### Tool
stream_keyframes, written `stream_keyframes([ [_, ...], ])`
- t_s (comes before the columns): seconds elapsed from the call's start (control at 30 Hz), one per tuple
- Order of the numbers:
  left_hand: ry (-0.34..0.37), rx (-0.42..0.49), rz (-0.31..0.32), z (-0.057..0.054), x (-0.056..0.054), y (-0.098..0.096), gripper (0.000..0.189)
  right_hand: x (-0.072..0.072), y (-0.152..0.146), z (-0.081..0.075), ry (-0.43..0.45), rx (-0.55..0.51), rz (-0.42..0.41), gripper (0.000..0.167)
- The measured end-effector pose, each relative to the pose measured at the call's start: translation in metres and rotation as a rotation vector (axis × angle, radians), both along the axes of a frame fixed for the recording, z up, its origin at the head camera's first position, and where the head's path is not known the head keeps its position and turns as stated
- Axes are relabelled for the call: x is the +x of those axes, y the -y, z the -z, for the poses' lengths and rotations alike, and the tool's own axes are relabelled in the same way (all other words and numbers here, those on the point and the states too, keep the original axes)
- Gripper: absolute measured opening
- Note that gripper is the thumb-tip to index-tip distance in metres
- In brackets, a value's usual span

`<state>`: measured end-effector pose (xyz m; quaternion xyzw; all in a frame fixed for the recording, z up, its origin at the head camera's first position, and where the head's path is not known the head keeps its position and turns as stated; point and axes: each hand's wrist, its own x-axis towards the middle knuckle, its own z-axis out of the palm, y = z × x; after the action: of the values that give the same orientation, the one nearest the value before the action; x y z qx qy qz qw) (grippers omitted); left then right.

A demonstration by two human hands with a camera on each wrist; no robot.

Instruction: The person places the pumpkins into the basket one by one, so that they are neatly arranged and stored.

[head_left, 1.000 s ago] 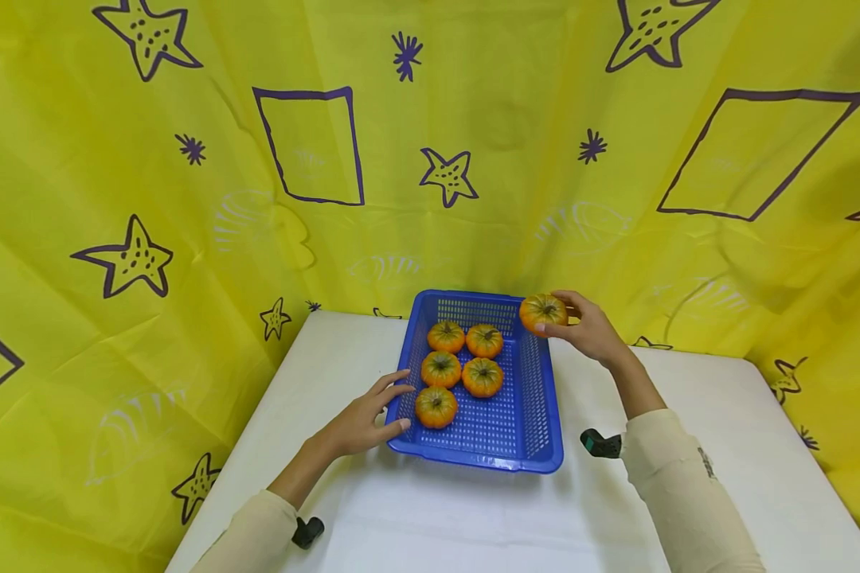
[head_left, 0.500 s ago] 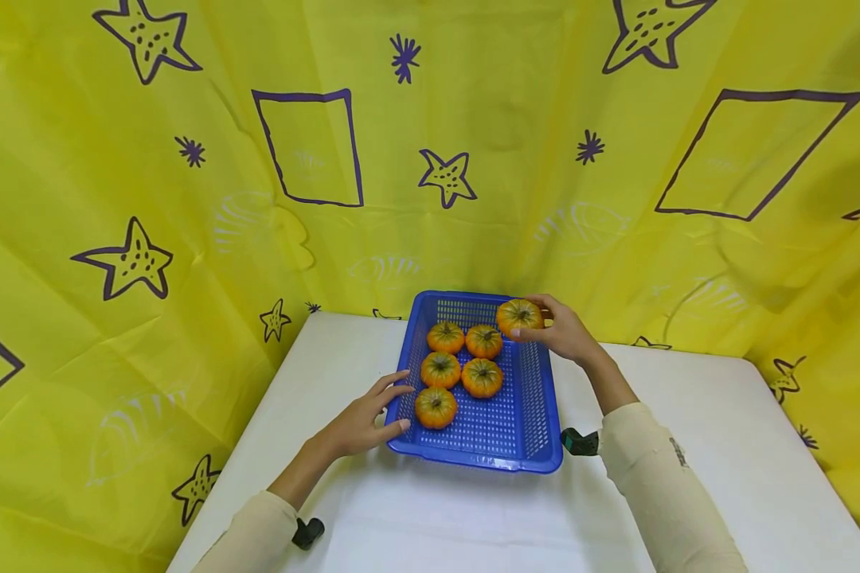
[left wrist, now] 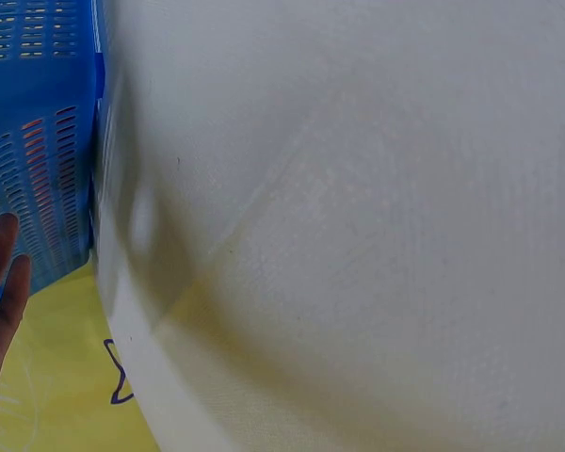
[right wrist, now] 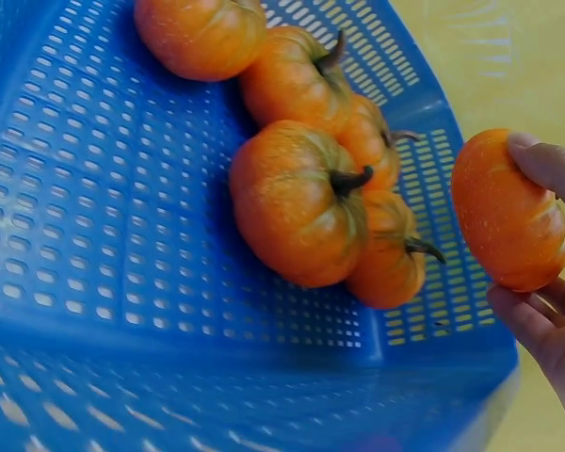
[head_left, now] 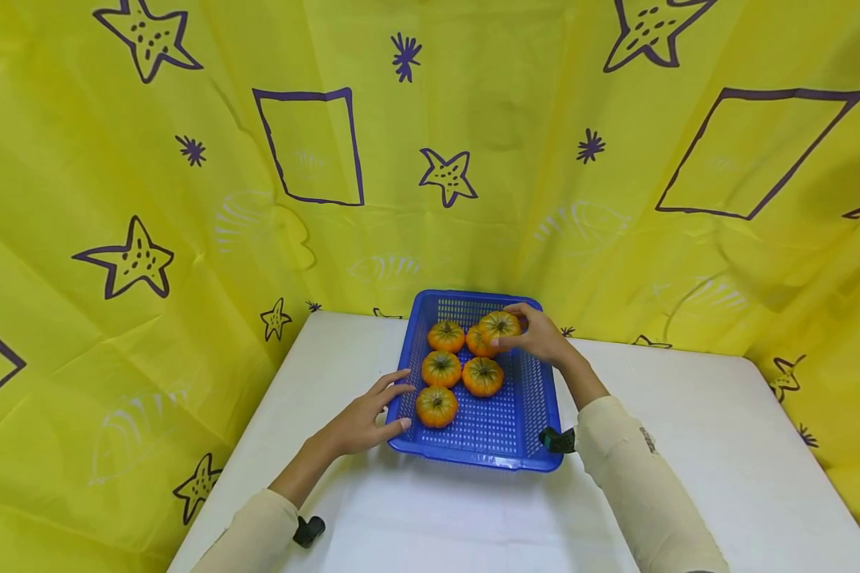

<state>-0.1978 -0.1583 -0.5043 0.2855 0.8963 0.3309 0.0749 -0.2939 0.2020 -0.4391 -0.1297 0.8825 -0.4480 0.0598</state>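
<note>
My right hand (head_left: pixel 542 338) holds a small orange pumpkin (head_left: pixel 500 326) between thumb and fingers over the back right part of a blue plastic basket (head_left: pixel 473 459). In the right wrist view the held pumpkin (right wrist: pixel 508 212) is raised above the basket floor. Several more pumpkins (head_left: pixel 436 407) with greenish tops and dark stems sit in the basket, mostly along its left side. The held one partly covers another pumpkin in the head view. At the left rim, my left hand (head_left: pixel 364 419) has its fingers spread against the basket side; the left wrist view shows its fingertips (left wrist: pixel 17 273) near the slotted wall.
The basket stands on a white table (head_left: pixel 430 525). A yellow curtain (head_left: pixel 373 247) with starfish drawings hangs behind and at both sides. Small dark devices (head_left: pixel 308 531) are worn at both wrists.
My right hand has carried the pumpkin leftward and a little nearer, from the basket's back right corner to over the others. My left hand stays at the left rim.
</note>
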Motion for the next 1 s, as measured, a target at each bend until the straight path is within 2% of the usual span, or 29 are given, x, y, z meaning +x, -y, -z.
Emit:
stream_keyframes([
  [0.5,-0.006,0.012,0.007,0.001,0.0,0.001,0.058,0.0,0.015,0.019,0.019,0.091,0.001,0.074],
  [1.0,-0.003,0.013,0.003,0.002,-0.001,0.001,0.057,0.004,0.022,0.024,0.038,0.136,-0.013,0.074],
])
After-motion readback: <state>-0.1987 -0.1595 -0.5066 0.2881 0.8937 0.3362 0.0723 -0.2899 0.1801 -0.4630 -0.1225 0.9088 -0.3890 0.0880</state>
